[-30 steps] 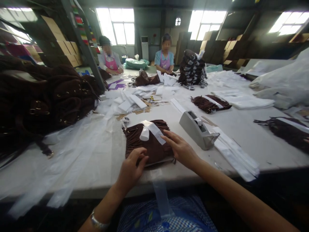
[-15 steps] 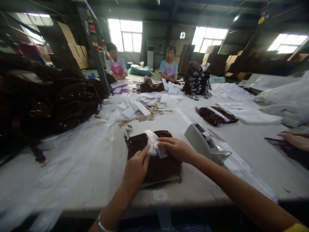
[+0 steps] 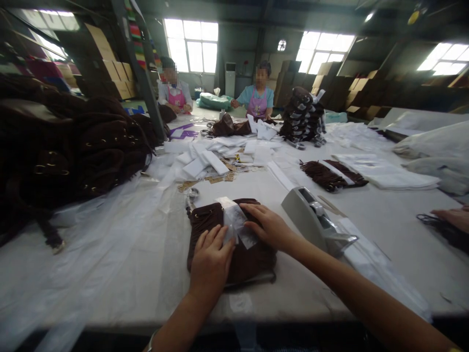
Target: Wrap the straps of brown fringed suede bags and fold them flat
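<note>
A folded brown fringed suede bag (image 3: 205,222) lies on the white table (image 3: 330,274) in front of me. A white paper strip (image 3: 234,221) crosses its top. My left hand (image 3: 210,259) lies flat on the bag with its fingers stretched out, fingertips at the strip's left edge. My right hand (image 3: 269,227) rests on the bag's right half with fingers flat on the strip. A grey tape dispenser (image 3: 311,217) stands just right of my right hand.
Dark brown bags are heaped at the left (image 3: 73,142). White paper pieces (image 3: 205,159) and plastic sheets (image 3: 110,220) lie about. Two people sit at the far end (image 3: 258,95). A stack of wrapped bags (image 3: 302,117) stands there. Another person's hand (image 3: 452,217) is at the right edge.
Both hands went from pinching and lifting the white strip to lying flat, pressing it down on the bag. The co-worker's hand at the right drew back a little.
</note>
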`<state>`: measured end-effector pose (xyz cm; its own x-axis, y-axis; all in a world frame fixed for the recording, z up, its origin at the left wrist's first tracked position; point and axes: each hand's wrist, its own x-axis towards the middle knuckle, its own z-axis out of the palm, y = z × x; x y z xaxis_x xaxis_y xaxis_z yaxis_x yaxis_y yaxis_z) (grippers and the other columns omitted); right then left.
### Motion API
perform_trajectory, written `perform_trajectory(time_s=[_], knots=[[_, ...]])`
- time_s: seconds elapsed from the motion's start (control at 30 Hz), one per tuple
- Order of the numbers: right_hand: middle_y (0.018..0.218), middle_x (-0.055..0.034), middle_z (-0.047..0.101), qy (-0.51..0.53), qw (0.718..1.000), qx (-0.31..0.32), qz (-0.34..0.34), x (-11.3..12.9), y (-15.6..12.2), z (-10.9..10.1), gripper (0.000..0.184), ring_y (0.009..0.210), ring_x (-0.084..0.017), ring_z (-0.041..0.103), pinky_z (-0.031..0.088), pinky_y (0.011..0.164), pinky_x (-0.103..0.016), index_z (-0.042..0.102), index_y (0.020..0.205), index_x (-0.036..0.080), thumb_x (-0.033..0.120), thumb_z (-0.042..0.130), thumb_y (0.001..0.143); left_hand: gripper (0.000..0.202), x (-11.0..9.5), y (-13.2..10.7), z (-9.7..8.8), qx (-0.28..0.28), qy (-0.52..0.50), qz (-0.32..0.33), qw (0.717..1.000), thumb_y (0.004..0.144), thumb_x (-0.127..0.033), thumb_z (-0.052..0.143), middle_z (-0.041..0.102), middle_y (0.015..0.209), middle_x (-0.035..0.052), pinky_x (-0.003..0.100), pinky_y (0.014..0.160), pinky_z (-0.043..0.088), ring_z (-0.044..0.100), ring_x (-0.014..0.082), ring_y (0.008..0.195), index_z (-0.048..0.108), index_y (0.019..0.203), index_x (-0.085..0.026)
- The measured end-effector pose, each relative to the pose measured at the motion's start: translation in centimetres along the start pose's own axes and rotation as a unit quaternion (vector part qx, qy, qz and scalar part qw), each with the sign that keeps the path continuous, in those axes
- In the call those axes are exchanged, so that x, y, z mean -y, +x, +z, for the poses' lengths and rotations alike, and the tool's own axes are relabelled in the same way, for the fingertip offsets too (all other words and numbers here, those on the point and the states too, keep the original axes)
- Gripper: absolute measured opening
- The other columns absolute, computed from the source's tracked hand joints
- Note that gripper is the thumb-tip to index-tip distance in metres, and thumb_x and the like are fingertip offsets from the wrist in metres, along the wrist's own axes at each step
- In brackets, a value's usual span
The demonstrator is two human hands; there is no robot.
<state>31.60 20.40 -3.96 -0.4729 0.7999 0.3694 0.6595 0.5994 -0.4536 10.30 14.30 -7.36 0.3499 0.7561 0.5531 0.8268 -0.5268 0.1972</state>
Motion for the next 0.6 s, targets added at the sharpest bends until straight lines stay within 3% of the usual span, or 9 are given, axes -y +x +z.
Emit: perform_trajectory(time_s=[0.07,0.17,0.27,0.37,0.47,0.6], knots=[[0.107,-0.0073,0.071,-0.003,0.999,0.011,0.047,0.3,0.7,0.1,0.055,0.105,-0.025,0.062,0.050,0.094,-0.042,0.048,0.141,0.023,0.030,0.064,0.089,0.020,0.1,-0.1,0.2,0.002,-0.005,0.014,1.000,0.090,-0.015,0.056,0.067,0.126,0.0084,0.061,0.108,0.039,0.057,0.0312,0.122,0.072,0.099,-0.023],[0.085,-0.0001,0.071,0.064,0.992,0.029,0.104,0.6,2.0,-0.3,0.053,0.082,-0.019,0.065,0.053,0.080,-0.033,0.053,0.137,0.026,0.027,0.066,0.086,0.022,0.3,-0.4,0.6,0.007,-0.026,0.023,0.999,0.091,-0.014,0.052,0.066,0.128,0.0116,0.053,0.107,0.044,0.062,0.0276,0.118,0.071,0.100,-0.019],[0.085,0.0001,0.072,0.131,0.983,0.008,0.125,0.1,3.8,-1.0,0.037,0.073,-0.014,0.066,0.052,0.074,-0.027,0.063,0.126,0.024,0.030,0.059,0.090,0.024,0.5,-0.7,1.0,-0.001,-0.045,0.016,0.999,0.093,-0.015,0.049,0.064,0.131,0.0120,0.041,0.099,0.054,0.064,0.0245,0.115,0.070,0.105,-0.018],[0.103,-0.0045,0.074,0.089,0.993,-0.019,0.080,-1.5,6.2,-1.0,0.030,0.092,-0.018,0.068,0.050,0.088,-0.030,0.068,0.118,0.022,0.030,0.051,0.095,0.026,0.4,-1.1,1.1,0.000,-0.040,0.017,0.999,0.094,-0.021,0.049,0.063,0.132,0.0120,0.040,0.098,0.055,0.063,0.0247,0.117,0.068,0.112,-0.018],[0.118,-0.0097,0.070,0.053,0.996,0.057,0.045,-3.6,9.0,0.1,0.030,0.110,-0.021,0.065,0.045,0.100,-0.035,0.070,0.115,0.019,0.021,0.049,0.093,0.036,0.0,-1.8,0.7,0.014,-0.012,0.042,0.999,0.094,-0.031,0.052,0.059,0.135,0.0160,0.042,0.098,0.055,0.060,0.0278,0.121,0.063,0.123,-0.013],[0.117,-0.0081,0.071,0.084,0.976,0.197,0.038,-6.2,12.5,1.7,0.048,0.086,-0.015,0.072,0.053,0.087,-0.028,0.068,0.121,0.019,0.002,0.055,0.078,0.050,-0.4,-3.1,0.6,-0.005,0.016,0.085,0.996,0.092,-0.043,0.053,0.056,0.138,0.0194,0.040,0.098,0.054,0.055,0.0303,0.126,0.060,0.127,-0.008]])
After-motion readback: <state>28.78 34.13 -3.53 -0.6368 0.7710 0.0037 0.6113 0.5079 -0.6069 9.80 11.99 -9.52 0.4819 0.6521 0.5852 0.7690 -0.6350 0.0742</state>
